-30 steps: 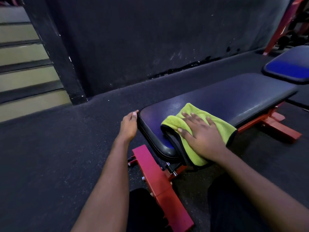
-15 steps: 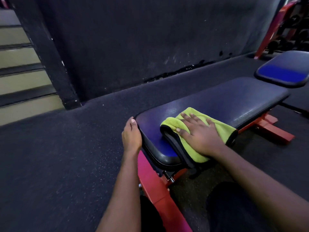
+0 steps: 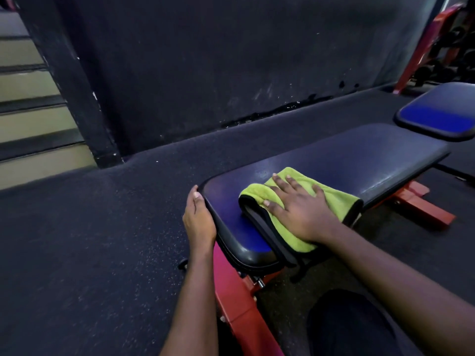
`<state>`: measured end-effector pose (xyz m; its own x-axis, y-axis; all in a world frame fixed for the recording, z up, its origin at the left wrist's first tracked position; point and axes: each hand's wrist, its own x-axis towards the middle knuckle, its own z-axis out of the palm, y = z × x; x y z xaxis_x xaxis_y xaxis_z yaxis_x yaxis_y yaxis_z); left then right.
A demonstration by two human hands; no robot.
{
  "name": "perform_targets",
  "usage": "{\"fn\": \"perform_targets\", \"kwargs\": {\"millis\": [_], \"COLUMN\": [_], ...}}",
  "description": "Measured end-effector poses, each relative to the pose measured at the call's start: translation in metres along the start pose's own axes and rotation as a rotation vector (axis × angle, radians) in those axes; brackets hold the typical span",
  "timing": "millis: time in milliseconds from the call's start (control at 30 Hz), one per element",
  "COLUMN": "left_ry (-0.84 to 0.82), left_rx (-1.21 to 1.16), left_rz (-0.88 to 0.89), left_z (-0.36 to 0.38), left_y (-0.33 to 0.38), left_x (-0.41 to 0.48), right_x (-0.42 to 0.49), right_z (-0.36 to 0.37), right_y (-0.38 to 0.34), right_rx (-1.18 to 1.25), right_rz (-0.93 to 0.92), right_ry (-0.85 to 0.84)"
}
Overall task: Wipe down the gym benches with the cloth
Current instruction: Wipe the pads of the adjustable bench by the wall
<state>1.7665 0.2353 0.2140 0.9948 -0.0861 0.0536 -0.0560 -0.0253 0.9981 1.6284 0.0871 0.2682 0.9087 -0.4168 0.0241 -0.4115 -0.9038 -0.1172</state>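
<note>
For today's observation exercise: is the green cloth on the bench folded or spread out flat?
Folded: the cloth shows stacked layers at its left edge, under the flat right hand.

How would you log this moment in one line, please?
wipe | right hand flat on cloth | left hand against bench edge

Yellow-green cloth [image 3: 331, 199] folded flat on dark blue padded bench [image 3: 347, 155], draped over near edge

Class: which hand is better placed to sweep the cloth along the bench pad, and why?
The right hand: it lies flat on the green cloth, with bare bench pad beyond it. The left hand rests against the pad's end edge, apart from the cloth.
</note>
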Motion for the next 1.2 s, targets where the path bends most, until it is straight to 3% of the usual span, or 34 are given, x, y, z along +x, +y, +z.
{"fn": "perform_targets", "kwargs": {"millis": [167,433,733,967,1133,1200], "left_ry": [0.024,0.009,-0.009,-0.094,-0.213,-0.201], "left_rx": [-0.007,-0.016,0.102,0.07,0.108,0.077], "left_rz": [-0.027,0.006,0.001,0.022,0.046,0.096], "left_z": [0.0,-0.001,-0.006,-0.018,-0.034,-0.044], "left_y": [0.003,0.0,0.0,-0.005,-0.011,-0.013], "left_x": [-0.012,-0.022,-0.018,-0.013,-0.005,-0.003], "right_x": [0.049,-0.015,0.106,0.039,0.1,0.127], "right_z": [-0.009,-0.001,-0.009,-0.013,-0.02,-0.018], "right_y": [-0.002,0.007,-0.01,0.011,-0.003,-0.029], "right_rx": [-0.006,-0.004,-0.013,0.036,-0.006,-0.039], "right_rz": [0.015,-0.111,-0.037,-0.286,-0.056,-0.044], "right_ry": [-0.098,-0.024,-0.157,-0.15,-0.156,-0.172]}}
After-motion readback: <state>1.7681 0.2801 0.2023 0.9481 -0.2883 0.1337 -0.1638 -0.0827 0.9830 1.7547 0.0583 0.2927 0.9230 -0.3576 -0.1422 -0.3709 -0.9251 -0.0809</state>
